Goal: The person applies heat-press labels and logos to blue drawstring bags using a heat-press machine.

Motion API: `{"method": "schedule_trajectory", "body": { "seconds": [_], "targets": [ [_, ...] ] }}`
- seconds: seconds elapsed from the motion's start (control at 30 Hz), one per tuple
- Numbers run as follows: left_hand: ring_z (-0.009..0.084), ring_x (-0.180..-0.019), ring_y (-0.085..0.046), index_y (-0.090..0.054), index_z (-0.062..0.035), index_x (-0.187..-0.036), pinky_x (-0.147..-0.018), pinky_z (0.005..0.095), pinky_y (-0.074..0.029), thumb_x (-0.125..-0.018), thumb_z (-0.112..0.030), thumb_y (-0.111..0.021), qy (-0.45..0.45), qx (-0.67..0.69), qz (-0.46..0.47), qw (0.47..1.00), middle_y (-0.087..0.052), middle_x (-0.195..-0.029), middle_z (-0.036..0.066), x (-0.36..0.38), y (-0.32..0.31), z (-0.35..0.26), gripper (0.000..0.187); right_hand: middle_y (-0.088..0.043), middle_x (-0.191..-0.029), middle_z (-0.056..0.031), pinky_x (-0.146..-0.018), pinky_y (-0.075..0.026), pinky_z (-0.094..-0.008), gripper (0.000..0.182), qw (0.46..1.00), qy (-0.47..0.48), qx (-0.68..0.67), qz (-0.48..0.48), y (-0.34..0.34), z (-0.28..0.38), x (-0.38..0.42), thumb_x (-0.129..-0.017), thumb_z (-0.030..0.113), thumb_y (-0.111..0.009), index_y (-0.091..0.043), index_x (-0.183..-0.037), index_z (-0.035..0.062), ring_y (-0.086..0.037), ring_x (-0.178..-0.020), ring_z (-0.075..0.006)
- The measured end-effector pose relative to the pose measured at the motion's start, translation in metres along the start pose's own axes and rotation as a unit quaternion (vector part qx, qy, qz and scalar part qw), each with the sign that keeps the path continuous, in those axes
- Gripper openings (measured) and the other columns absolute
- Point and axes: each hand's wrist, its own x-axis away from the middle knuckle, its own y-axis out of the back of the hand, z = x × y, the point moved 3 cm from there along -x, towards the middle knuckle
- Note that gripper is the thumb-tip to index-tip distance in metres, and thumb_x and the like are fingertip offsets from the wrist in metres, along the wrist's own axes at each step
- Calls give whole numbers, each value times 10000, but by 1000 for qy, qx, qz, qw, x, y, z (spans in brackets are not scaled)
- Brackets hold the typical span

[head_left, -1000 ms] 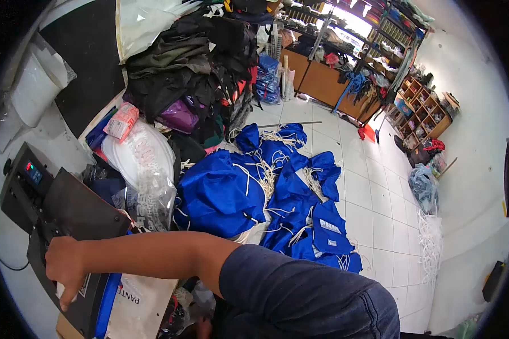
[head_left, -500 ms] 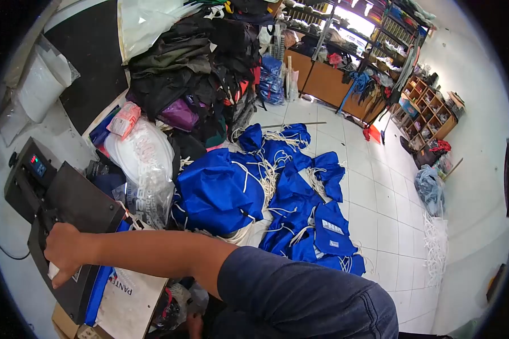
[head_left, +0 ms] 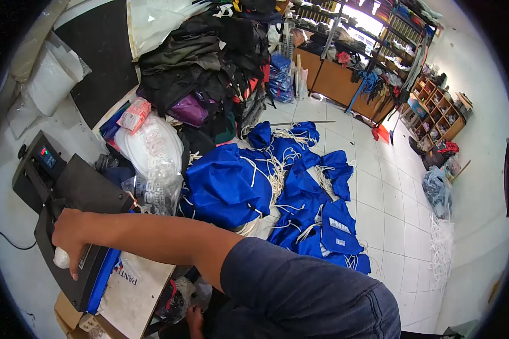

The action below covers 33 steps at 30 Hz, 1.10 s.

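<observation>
A dark blue-grey short sleeve (head_left: 300,285) covers the upper arm; the forearm below it is bare down to the left hand (head_left: 69,234), no watch or rings visible.

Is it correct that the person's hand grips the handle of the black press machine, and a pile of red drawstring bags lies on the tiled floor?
Not quite: the drawstring bags are blue, not red, as the head view shows. The rest holds: the hand grips the handle of the black press machine, and the bags lie on the tiled floor.

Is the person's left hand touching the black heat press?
Touching. The head view shows the left hand wrapped over a white handle at the front edge of the black heat press, its fingers against the plate.
</observation>
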Motion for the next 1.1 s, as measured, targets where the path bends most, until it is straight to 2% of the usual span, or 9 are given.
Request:
{"method": "schedule_trajectory", "body": {
  "seconds": [0.3,0.4,0.5,0.7,0.77,0.83,0.9,0.97,1.1],
  "targets": [
    [328,-857,-675,-671,17,-1003,-788,392,-513,-849,-241,-618,-11,46,-32,998,-694,-910,202,14,16,-40,305,-733,-903,-112,-761,-553,-437,553,999,-20,-39,-30,8,3,16,-581,592,-772,-762,-925,160,-708,-890,-299],
    [307,-901,-687,-675,-32,-1064,-804,384,-522,-871,-275,-662,35,60,-57,996,-706,-966,173,17,9,-25,310,-726,-921,-132,-783,-550,-462,567,997,-12,-55,-43,9,4,15,-613,584,-761,-737,-985,157,-701,-905,-317],
    [283,-933,-690,-677,-45,-1085,-821,361,-522,-878,-261,-675,79,86,-95,989,-708,-997,161,48,51,-89,299,-714,-912,-157,-785,-546,-468,586,998,-23,-53,-21,14,6,12,-659,610,-736,-711,-1000,134,-691,-898,-345],
    [151,-739,-642,-683,-42,-1088,-689,283,-508,-897,-221,-669,17,253,-85,964,-684,-840,52,81,123,-127,262,-708,-938,-171,-810,-526,-463,619,999,-19,-18,-21,13,8,8,-712,637,-687,-669,-1035,109,-679,-914,-363],
    [86,-655,-549,-682,-20,-1012,-604,232,-447,-915,-223,-645,-11,365,-85,927,-627,-772,15,103,174,-160,228,-707,-944,-174,-816,-522,-462,611,999,-29,-16,-2,14,11,8,-719,634,-682,-667,-1026,106,-676,-916,-365],
    [69,-609,-483,-648,-23,-910,-563,205,-386,-936,-243,-605,-125,494,-167,844,-569,-718,0,117,217,-164,225,-707,-944,-173,-824,-517,-458,596,999,-44,-17,-6,14,11,8,-725,626,-682,-664,-1015,105,-674,-917,-363],
    [64,-627,-454,-596,-73,-892,-549,234,-369,-946,-333,-598,-156,517,-342,769,-504,-709,-24,124,260,-159,265,-707,-921,-171,-815,-514,-456,590,999,-28,-12,-28,10,10,7,-725,626,-683,-663,-992,100,-673,-908,-361],
    [68,-630,-446,-577,-99,-883,-551,232,-351,-945,-303,-583,-94,559,-496,658,-481,-723,-29,118,302,-164,213,-709,-924,-175,-792,-519,-478,593,999,-24,-10,-42,10,11,7,-731,623,-675,-674,-980,85,-675,-899,-378],
    [57,-634,-447,-572,-125,-896,-554,208,-345,-945,-328,-562,-88,493,-562,659,-490,-748,-42,67,350,-110,210,-710,-909,-164,-775,-518,-478,596,999,-29,-11,-28,18,17,12,-729,634,-674,-674,-986,96,-676,-881,-379]
  ]
}}
